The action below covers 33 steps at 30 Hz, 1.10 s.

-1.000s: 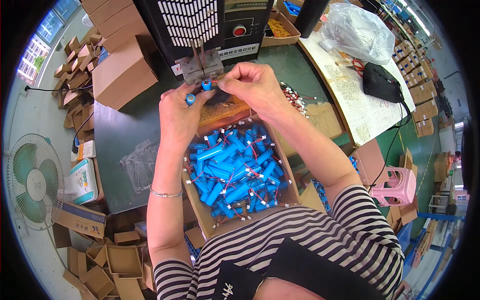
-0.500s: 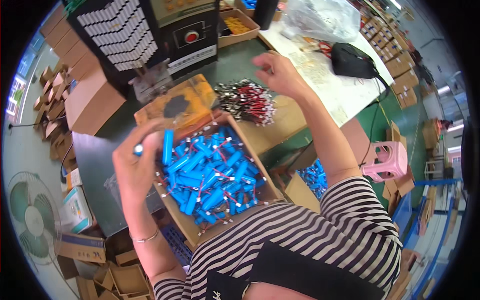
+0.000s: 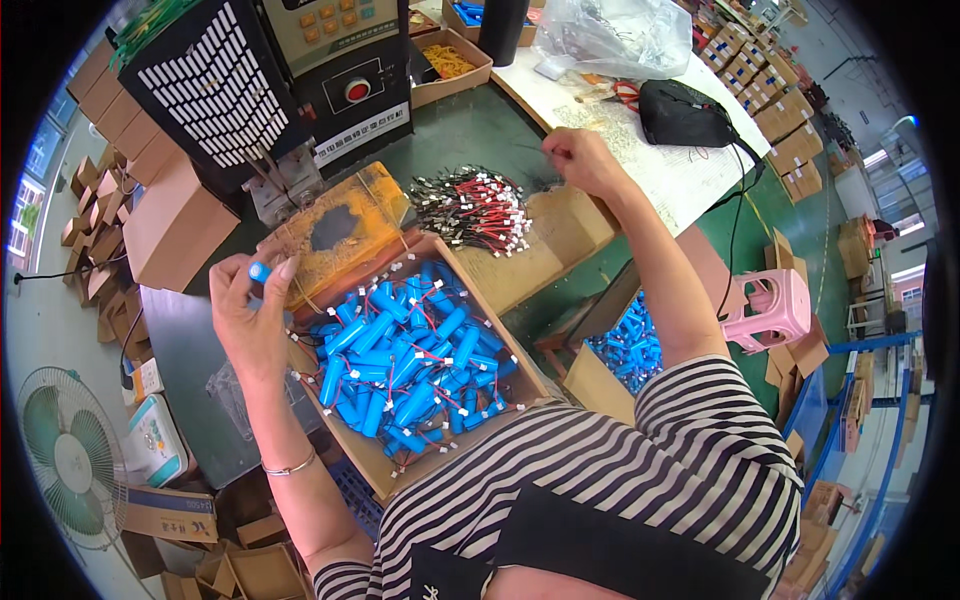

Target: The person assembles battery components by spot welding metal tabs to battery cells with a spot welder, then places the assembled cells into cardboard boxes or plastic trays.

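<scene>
My left hand (image 3: 250, 305) is closed around a blue cylindrical battery cell (image 3: 259, 271), one end showing between thumb and fingers. It is beside an orange work block (image 3: 345, 220) with a dark patch, just below a machine's electrodes (image 3: 280, 182). Beneath and to the right, a cardboard box (image 3: 490, 312) holds many blue cells with red leads and white connectors. My right hand (image 3: 588, 162) is raised beyond the box, its fingers pinched together; what they hold, if anything, is unclear. To its left lies a heap of red and black connector wires (image 3: 475, 208).
The black welding machine (image 3: 340, 90) with a red button stands at the back left. A box of yellow parts (image 3: 450, 60), a plastic bag (image 3: 625, 35) and a black pouch (image 3: 690, 112) are at the back. A second box of blue cells (image 3: 628, 345) and a pink stool (image 3: 770, 310) are right.
My left hand has moved left to the work block's edge. A blue cell seen upright beside it no longer stands there. My right hand has shifted right, its fingers drawn closer together.
</scene>
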Motion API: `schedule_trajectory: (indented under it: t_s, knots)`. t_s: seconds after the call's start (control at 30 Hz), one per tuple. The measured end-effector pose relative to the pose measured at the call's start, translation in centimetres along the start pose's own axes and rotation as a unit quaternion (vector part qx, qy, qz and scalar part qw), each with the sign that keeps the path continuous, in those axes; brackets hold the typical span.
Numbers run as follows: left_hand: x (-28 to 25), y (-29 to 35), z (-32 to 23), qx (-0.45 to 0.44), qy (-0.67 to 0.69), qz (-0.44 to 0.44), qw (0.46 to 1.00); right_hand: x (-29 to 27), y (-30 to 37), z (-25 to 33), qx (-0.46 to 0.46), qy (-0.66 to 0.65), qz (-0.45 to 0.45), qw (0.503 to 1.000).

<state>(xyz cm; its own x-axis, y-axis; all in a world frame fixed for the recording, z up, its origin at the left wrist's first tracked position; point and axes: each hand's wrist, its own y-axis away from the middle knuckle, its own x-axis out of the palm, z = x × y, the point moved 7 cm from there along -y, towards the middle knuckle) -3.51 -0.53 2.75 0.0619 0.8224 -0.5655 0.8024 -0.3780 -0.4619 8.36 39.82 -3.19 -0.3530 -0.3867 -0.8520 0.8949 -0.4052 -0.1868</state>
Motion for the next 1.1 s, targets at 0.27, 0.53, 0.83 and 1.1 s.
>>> schedule_trajectory:
  t_s: [0.27, 0.53, 0.83, 1.1]
  knots:
    - [2.1, -0.2, -0.7, -0.054, 0.072, 0.007, 0.996, 0.0, 1.4, 11.5, -0.007, -0.399, 0.079, 0.913]
    - [2.3, -1.1, -0.7, -0.031, 0.078, 0.010, 0.996, 5.9, 1.8, 21.0, -0.075, -0.585, 0.158, 0.792]
    - [2.8, -2.5, -0.3, -0.033, 0.081, 0.021, 0.996, 6.7, 1.3, 21.5, -0.130, -0.561, 0.055, 0.816]
    - [2.9, -3.0, -0.3, -0.048, 0.082, 0.040, 0.995, 6.4, 1.0, 21.7, -0.126, -0.532, 0.037, 0.836]
